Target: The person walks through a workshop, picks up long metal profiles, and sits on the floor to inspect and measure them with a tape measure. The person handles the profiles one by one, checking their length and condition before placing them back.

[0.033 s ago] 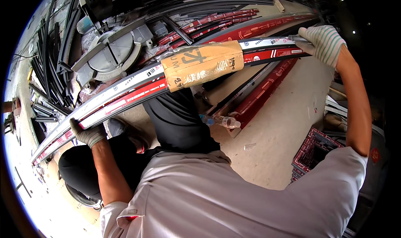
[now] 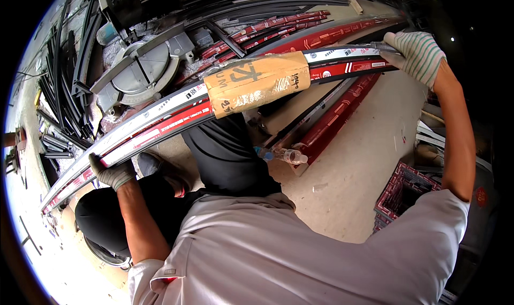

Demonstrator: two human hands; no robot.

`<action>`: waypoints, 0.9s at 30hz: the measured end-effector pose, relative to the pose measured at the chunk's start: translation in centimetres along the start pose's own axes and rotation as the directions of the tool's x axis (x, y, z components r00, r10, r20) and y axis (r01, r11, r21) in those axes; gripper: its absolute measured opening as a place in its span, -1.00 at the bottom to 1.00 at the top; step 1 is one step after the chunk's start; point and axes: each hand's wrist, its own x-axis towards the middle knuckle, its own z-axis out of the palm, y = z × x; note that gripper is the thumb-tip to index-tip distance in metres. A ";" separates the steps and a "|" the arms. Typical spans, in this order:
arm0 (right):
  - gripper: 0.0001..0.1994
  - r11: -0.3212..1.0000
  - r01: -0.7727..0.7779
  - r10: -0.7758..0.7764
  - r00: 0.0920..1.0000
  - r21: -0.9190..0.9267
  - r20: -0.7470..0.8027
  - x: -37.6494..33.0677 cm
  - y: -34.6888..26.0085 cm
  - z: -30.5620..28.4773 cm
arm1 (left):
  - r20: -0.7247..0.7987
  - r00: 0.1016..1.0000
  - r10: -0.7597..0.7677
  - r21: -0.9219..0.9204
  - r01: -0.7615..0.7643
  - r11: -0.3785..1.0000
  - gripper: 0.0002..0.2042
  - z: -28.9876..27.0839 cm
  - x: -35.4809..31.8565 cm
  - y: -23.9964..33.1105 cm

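Left hand: the left hand [image 2: 112, 174], wearing a grey work glove, is closing around the lower left part of the long bundle of profiles [image 2: 160, 117], fingers wrapped over its edge.
Right hand: the right hand [image 2: 415, 53], in a striped knit glove, is gripping the far right end of the same bundle, arm stretched out.
Bundle position: the bundle is being held in the air across the person's front, running from lower left to upper right; it looks bent only because of the lens.
Bundle look: the profiles are white and red with black edges, and a brown paper wrap [image 2: 258, 83] with tape is sitting around the middle.
Under the bundle: the person's dark trousers [image 2: 227, 155] are showing below it, and a clear plastic bottle [image 2: 284, 155] is lying on the concrete floor [image 2: 358, 166] near the knee.
Behind: a grey mitre saw [image 2: 147, 67] is standing just beyond the bundle, and more red profiles [image 2: 337, 115] are lying on the floor.
Left side: black strips [image 2: 64, 91] are lying piled together.
Right side: a red crate [image 2: 401, 192] is standing near the right elbow.
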 end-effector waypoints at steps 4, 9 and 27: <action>-0.75 0.909 -0.086 0.156 0.977 0.408 -0.142 -1.2 -3.8 -0.2 | 0.032 0.999 -0.002 -0.022 0.003 1.000 -0.52 -0.4 0.1 0.3; -0.75 0.770 0.002 0.207 0.946 0.638 -0.251 1.2 -10.5 5.1 | 0.007 1.000 0.002 -0.049 -0.002 0.999 -0.46 -0.9 0.8 0.6; -0.74 0.572 0.074 0.303 0.907 0.817 -0.294 2.4 -18.1 10.8 | 0.006 1.000 0.007 -0.072 -0.007 0.997 -0.49 -0.2 0.0 0.1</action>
